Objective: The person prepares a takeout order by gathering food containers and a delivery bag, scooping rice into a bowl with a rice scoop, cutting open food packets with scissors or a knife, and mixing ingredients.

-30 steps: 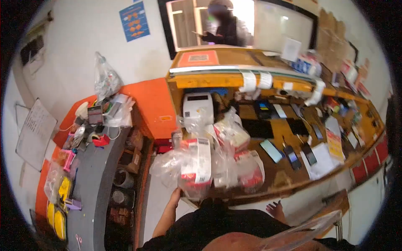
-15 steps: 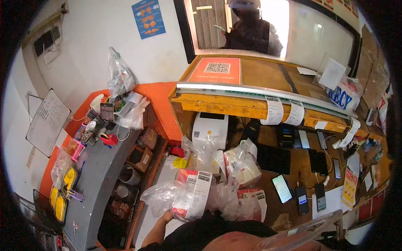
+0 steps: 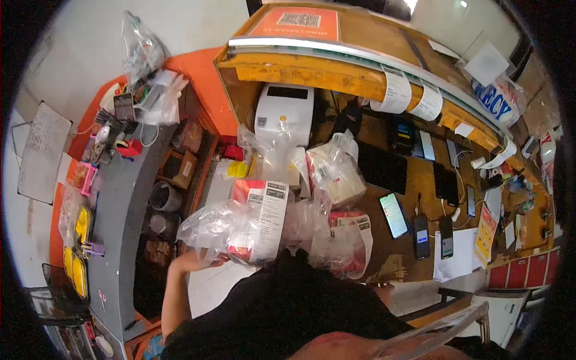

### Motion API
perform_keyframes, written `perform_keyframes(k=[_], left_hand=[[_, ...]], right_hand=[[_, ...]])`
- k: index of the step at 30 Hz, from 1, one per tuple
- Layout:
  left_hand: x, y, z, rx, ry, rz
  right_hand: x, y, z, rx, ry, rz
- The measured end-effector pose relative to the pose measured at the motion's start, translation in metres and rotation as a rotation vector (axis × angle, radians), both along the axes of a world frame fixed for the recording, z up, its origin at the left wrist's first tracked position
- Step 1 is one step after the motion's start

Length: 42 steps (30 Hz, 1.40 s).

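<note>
A red and white food box (image 3: 245, 231) in a clear plastic bag (image 3: 207, 227) stands close in front of my body, a long printed receipt (image 3: 269, 222) on its face. My left hand (image 3: 203, 260) is at the lower left corner of this box, fingers curled in under the bag and partly hidden by the plastic. To its right are a second bagged red box (image 3: 351, 243) with a receipt and, behind, a bagged white box (image 3: 336, 174). Only a sliver of skin, perhaps my right hand (image 3: 384, 294), shows beside my dark shirt; its fingers are hidden.
Behind the bags stands a white label printer (image 3: 284, 114) under the wooden counter (image 3: 336, 75). Several phones, among them one with a lit screen (image 3: 393, 216), lie on the right with cables and papers. A grey shelf (image 3: 117, 222) with stationery runs along the left.
My view has tilted down, so the person behind the glass is out of sight and more of my shirt shows. My left hand stays at the bagged box, its forearm more in view.
</note>
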State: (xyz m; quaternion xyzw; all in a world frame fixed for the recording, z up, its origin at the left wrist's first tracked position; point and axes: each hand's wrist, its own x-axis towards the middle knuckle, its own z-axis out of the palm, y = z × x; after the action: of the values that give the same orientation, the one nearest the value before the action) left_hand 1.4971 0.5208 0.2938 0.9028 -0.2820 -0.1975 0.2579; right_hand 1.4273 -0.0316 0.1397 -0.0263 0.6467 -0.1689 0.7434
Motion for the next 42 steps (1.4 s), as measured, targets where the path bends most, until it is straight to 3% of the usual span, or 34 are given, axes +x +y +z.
perform_keyframes(k=[1,2,4,5,7,8,10,11,13,14,16,17,18,19,20,21,23,24,26,27,29,30,32,33,35,36,38,42], left_hand=[[0.001,-0.005,0.023,-0.212,0.545,0.291],[0.003,-0.015,0.063,-0.21,0.555,0.292],[0.008,-0.042,0.132,-0.477,0.449,0.209],[0.009,-0.048,0.14,-0.471,0.464,0.206],[0.012,-0.061,0.146,-0.845,0.13,0.208],[0.019,-0.075,0.146,-0.837,0.151,0.203],[0.038,-0.106,0.147,-0.283,-0.492,0.31],[0.043,-0.113,0.14,-0.285,-0.48,0.292],[0.055,-0.12,0.109,0.287,-0.609,0.323],[0.057,-0.116,0.093,0.277,-0.612,0.313],[0.06,-0.101,0.06,0.073,-0.36,0.441],[0.061,-0.097,0.048,-0.092,-0.418,0.469],[0.059,-0.095,0.041,-0.097,-0.391,0.46],[0.057,-0.094,0.035,-0.19,-0.403,0.517],[0.057,-0.093,0.032,-0.285,-0.422,0.571],[0.058,-0.093,0.031,-0.318,-0.443,0.57],[0.058,-0.091,0.03,-0.322,-0.452,0.577],[0.057,-0.091,0.028,-0.328,-0.458,0.584],[0.057,-0.089,0.024,-0.335,-0.458,0.604],[0.057,-0.084,0.018,-0.372,-0.453,0.561],[0.058,-0.089,0.017,-0.382,-0.453,0.529],[0.059,-0.092,0.018,-0.392,-0.466,0.522],[0.059,-0.097,0.017,-0.385,-0.442,0.52],[0.059,-0.095,0.013,-0.401,-0.457,0.538],[0.059,-0.092,0.011,-0.393,-0.469,0.543],[0.058,-0.091,0.011,-0.388,-0.466,0.53],[0.057,-0.088,0.01,-0.424,-0.411,0.58],[0.056,-0.087,0.009,-0.45,-0.392,0.606]], right_hand=[[-0.017,-0.016,-0.016,-0.213,-0.229,0.341],[-0.03,-0.025,-0.026,-0.421,-0.456,0.683],[-0.017,-0.023,-0.002,-0.43,-0.325,0.59],[-0.005,-0.02,0.018,-0.444,-0.201,0.497],[0.01,-0.019,0.05,-0.235,-0.565,0.279],[0.025,-0.003,0.085,-0.561,-0.488,0.308],[0.051,0.016,0.132,-1.352,-0.218,0.44],[0.058,0.016,0.142,-1.81,-0.007,0.546],[0.069,0.02,0.159,-1.765,-0.102,0.524],[0.074,0.024,0.164,-1.722,-0.219,0.508],[0.081,0.045,0.168,-1.816,-0.278,0.642],[0.085,0.06,0.158,-1.773,-0.399,0.722],[0.087,0.077,0.142,-1.717,-0.508,0.811],[0.088,0.091,0.132,-1.875,-0.447,1.128],[0.091,0.124,0.165,-1.74,-0.561,1.344],[0.096,0.142,0.164,-1.988,-0.492,1.58],[0.094,0.169,0.132,-2.079,-0.883,1.784],[0.089,0.177,0.113,-2.067,-0.855,1.786],[0.077,0.185,0.086,-2.081,-1.167,2.216],[0.077,0.186,0.096,-2.067,-1.139,2.213],[0.088,0.182,0.126,-1.376,-0.766,2.052],[0.098,0.184,0.126,-1.372,-0.747,2.039],[0.117,0.193,0.124,-1.848,-0.388,1.294],[0.119,0.2,0.116,-1.844,-0.374,1.289],[0.117,0.215,0.096,-1.93,-0.816,1.761],[0.113,0.218,0.095,-1.925,-0.807,1.751],[0.105,0.225,0.095,-2.353,-0.633,1.949],[0.106,0.225,0.086,-2.442,-0.624,1.92]])
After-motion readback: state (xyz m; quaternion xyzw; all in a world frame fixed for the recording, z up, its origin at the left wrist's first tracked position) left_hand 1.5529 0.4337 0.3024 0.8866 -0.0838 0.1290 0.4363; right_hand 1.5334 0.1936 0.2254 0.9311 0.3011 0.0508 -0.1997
